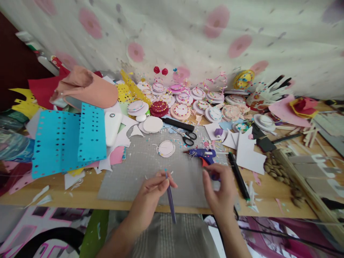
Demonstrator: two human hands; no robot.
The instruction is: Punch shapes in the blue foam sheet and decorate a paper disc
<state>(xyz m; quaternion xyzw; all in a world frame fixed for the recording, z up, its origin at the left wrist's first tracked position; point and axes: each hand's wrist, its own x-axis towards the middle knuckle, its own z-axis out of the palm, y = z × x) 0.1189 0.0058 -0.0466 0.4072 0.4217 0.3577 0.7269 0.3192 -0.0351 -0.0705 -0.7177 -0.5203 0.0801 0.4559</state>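
Because the right hand (221, 188), closure unclear, sits close by the glue gun (201, 153), a nudge could shift it; left hand (148, 193) pinches purple strip (171, 204).

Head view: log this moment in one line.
left hand: holds purple strip; right hand: at glue gun; white disc: on mat

One glue gun (202, 154), one pair scissors (189, 138).
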